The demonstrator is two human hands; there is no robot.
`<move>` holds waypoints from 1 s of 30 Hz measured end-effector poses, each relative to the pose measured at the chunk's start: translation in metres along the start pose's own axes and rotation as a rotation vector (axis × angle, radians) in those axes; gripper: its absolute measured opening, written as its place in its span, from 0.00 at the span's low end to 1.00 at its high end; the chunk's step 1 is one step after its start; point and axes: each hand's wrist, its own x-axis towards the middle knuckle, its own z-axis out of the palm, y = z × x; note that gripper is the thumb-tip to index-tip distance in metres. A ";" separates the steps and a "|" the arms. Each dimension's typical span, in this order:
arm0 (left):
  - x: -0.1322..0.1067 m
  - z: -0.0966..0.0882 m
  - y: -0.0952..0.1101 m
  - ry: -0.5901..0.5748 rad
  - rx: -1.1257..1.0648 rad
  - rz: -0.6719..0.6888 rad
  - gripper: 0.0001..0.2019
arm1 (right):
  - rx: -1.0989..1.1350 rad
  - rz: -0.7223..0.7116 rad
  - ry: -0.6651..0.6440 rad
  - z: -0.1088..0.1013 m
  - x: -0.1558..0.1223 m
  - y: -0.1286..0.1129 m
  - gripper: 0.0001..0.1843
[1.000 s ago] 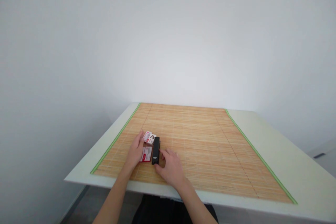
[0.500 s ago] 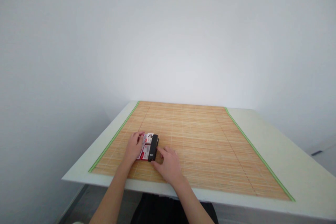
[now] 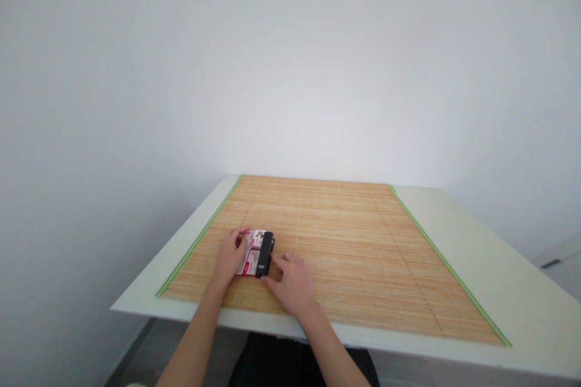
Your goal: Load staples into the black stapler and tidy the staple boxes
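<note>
A black stapler (image 3: 264, 254) lies on a bamboo mat (image 3: 354, 254) near its front left part. Against its left side sit small red-and-white boxes (image 3: 252, 256), partly under my fingers. My left hand (image 3: 230, 257) rests on the boxes, fingers curled around their left edge. My right hand (image 3: 292, 283) lies on the mat just right of the stapler, thumb and fingertips touching its near end and right side.
The mat has green edging (image 3: 200, 239) and lies on a white table (image 3: 517, 290) that stands against a plain white wall. The table's front edge is close to my body.
Both hands slid the stapler and boxes a little to the left and pressed them together; the upper box now lines up with the lower one. Since half a second ago almost nothing moved.
</note>
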 end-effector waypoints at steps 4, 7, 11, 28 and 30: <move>0.000 0.000 0.001 -0.001 -0.006 -0.003 0.16 | -0.005 -0.005 0.011 0.001 0.000 0.000 0.30; -0.001 0.000 0.003 -0.003 -0.012 -0.003 0.16 | -0.001 -0.011 0.014 0.001 -0.001 0.000 0.31; -0.002 -0.001 0.004 0.001 -0.022 -0.008 0.17 | -0.006 -0.008 0.014 0.001 -0.001 0.000 0.30; -0.002 -0.001 0.001 -0.002 -0.067 -0.034 0.17 | 0.010 0.008 0.010 -0.004 -0.003 -0.004 0.30; -0.003 -0.001 0.001 -0.002 -0.069 -0.036 0.17 | 0.012 0.013 0.010 -0.004 -0.003 -0.004 0.29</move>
